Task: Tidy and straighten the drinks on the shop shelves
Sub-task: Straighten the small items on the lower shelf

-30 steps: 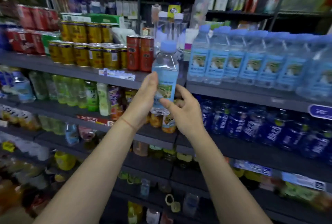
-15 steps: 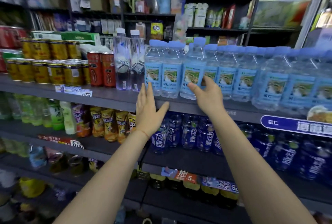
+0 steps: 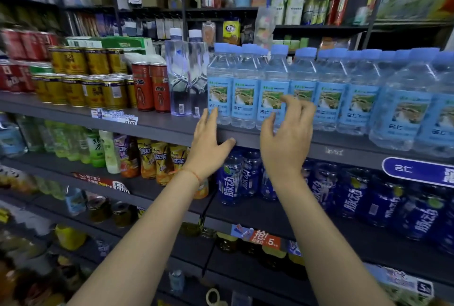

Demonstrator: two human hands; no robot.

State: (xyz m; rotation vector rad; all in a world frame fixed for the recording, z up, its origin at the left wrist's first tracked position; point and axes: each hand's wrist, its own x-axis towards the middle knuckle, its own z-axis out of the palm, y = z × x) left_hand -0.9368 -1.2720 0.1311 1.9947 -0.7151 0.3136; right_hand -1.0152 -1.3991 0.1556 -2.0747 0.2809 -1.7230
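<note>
Our left hand (image 3: 208, 145), fingers spread, and right hand (image 3: 286, 133), loosely curled and holding nothing, rest against the blue-labelled water bottles (image 3: 272, 89) standing beside the tall clear bottles (image 3: 186, 72); this row looks straightened, while lower shelves appear untidied.

Clear water bottles (image 3: 272, 89) with pale blue caps and labels stand upright. They are packed side by side along the shelf (image 3: 172, 131) edge.

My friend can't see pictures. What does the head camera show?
Two bare hands, left hand and right hand, reach open toward a row of blue-capped water bottles on a shop shelf, gripping nothing.
</note>
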